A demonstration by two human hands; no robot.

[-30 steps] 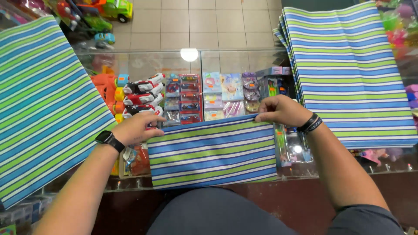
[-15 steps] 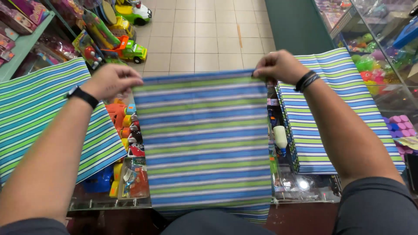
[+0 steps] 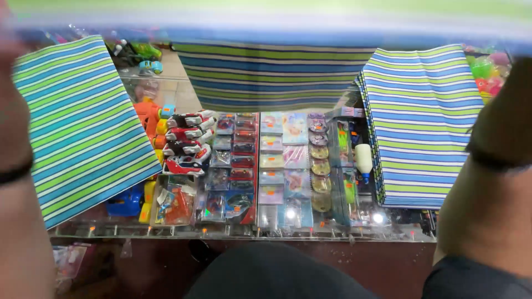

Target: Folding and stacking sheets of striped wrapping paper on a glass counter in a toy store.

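Fingers out of view (forearms only); striped sheet (image 3: 277, 77) raised overhead.

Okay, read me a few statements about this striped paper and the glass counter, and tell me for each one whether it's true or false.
1. A striped sheet is lifted above the glass counter. True.
2. The stack of striped sheets lies on the person's left. False: the stack is on the right; a single striped sheet lies on the left.
3. Both forearms carry a dark band at the wrist. True: left wrist band, right wrist band.
4. The counter's glass covers nothing but bare shelves. False: packaged toys fill the case below.
5. The stripes are red and yellow. False: blue, green and white.
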